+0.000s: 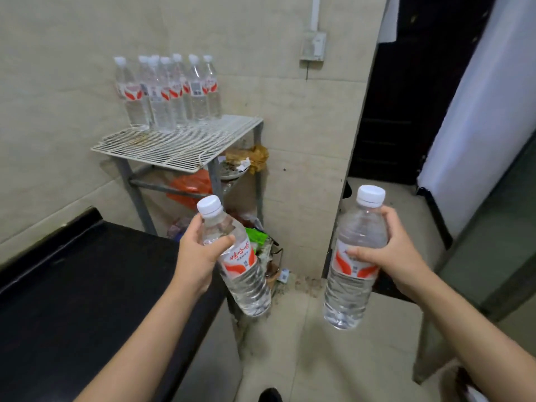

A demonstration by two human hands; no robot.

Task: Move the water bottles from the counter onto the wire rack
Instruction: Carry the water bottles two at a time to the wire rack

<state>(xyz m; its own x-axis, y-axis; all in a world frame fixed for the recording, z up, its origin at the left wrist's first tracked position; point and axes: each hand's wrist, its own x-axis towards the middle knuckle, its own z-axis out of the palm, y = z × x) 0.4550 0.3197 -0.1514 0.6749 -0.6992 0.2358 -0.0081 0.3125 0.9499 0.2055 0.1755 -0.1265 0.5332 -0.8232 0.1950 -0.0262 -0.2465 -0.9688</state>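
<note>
My left hand grips a clear water bottle with a white cap and red-and-white label, tilted with its cap toward the upper left. My right hand holds a second, matching water bottle almost upright. Both bottles hang in the air over the floor, below and in front of the white wire rack. Several more water bottles stand together at the rack's back left, against the tiled wall. The rack's front and right parts are bare. The black counter lies at the lower left.
Under the rack's grey metal legs sit an orange bag, a plate of scraps and a bin with rubbish. A wall corner juts out at the right, with a dark doorway and white curtain beyond.
</note>
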